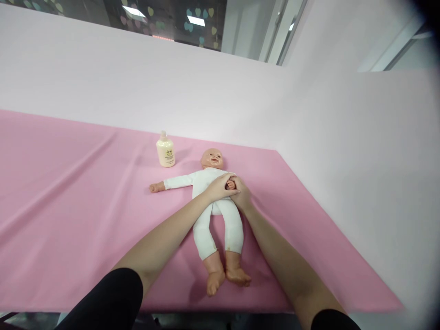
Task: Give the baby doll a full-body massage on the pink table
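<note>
Left fingers: I see my left hand [219, 188] curled over the doll's small hand [231, 184], fingers pressed together and wrapped across its top, just right of the frame's centre.
Right fingers: my right hand [242, 195] closes on the same small hand from the other side, fingers bent around it and touching my left fingertips; how tight the grip is I cannot tell.
Doll's hand: a pink bit of it shows between my two hands, pinched there and lying over the doll's chest.
Doll [215, 211]: on its back at the middle of the frame, head toward the top, feet toward the bottom, in a white suit; its other arm is stretched flat toward the left.
My arms: both bare forearms run up from the bottom edge, the left crossing over the doll's legs, the right lying beside them; black sleeves at the lower corners.
Bottle [165, 150]: cream-coloured, upright, up and left of the doll's head, apart from it.
Sheet [68, 206]: pink, spread under everything, filling the left and centre.
Wall [343, 137]: pale pink, across the top and right.
</note>
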A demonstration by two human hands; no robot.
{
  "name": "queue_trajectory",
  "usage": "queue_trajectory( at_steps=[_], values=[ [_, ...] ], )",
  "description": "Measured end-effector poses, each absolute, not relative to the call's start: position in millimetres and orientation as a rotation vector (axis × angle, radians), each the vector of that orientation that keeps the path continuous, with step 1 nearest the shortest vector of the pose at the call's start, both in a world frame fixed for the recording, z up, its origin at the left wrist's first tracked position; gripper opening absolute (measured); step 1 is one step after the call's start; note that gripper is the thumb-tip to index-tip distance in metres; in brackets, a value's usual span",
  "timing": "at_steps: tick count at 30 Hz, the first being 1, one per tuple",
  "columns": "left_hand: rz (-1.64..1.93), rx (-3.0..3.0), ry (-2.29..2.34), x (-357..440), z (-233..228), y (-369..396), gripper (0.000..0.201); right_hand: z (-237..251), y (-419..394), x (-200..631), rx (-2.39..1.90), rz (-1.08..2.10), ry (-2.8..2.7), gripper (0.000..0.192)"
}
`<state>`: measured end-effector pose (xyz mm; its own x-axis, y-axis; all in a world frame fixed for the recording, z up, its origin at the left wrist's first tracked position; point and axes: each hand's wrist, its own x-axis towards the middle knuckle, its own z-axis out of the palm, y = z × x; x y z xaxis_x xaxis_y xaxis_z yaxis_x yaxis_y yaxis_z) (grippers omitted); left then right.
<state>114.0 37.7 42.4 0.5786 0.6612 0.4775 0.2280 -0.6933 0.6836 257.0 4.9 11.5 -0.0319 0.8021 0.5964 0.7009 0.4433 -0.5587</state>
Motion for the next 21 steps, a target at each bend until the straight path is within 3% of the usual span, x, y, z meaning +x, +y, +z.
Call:
queue_trajectory(
  at_steps=[12, 21],
  values=[
    [1.059, 2.041, 0.808, 114.0, 43.5, 33.0, 0.044, 7.3, 9.7, 261.5, -1.185, 0.114, -1.866, 0.043],
    [1.074, 1.967, 0.839, 115.3, 40.3, 33.6, 0.032, 6.1, 12.3, 263.5, -1.114, 0.119, -1.893, 0.045]
  ],
)
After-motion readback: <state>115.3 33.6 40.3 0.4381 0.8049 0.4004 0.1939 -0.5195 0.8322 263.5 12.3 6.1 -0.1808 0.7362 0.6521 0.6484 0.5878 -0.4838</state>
